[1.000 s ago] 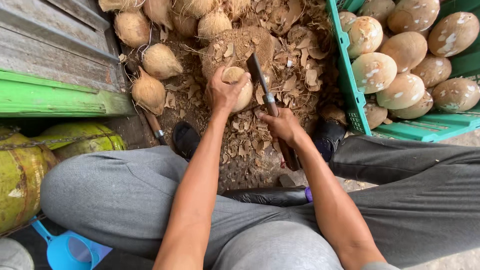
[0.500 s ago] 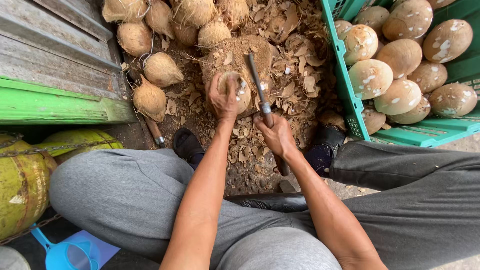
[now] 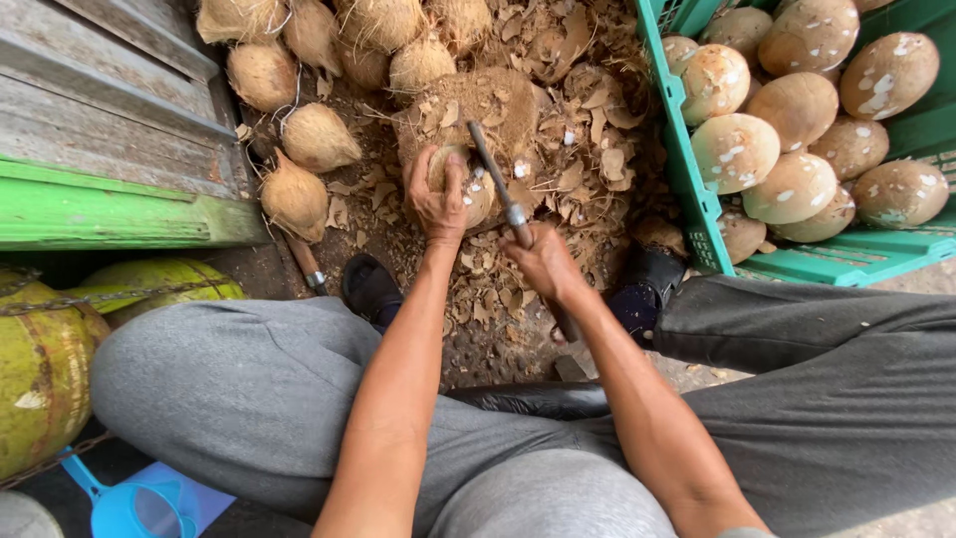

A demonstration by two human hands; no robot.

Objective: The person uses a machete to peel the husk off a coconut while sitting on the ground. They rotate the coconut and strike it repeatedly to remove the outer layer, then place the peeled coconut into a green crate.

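Observation:
My left hand [image 3: 438, 199] grips a partly peeled brown coconut [image 3: 476, 194], holding it down on a round wooden chopping block [image 3: 498, 105] strewn with husk chips. My right hand [image 3: 543, 264] is closed on the handle of a long dark cleaver [image 3: 490, 169]. Its blade points up and away, lying against the coconut's right side. Both forearms reach forward between my knees in grey trousers.
Several unpeeled husked coconuts [image 3: 299, 139] lie at the upper left by a grey and green wooden wall [image 3: 110, 209]. A green plastic crate [image 3: 697, 214] at the right holds several peeled coconuts. Green gas cylinders [image 3: 40, 369] and a blue scoop [image 3: 119, 508] sit at the lower left. Husk chips cover the ground.
The blade has swung from upright beside the coconut down against it. My left hand has turned the coconut a little on the block. The view shifted slightly.

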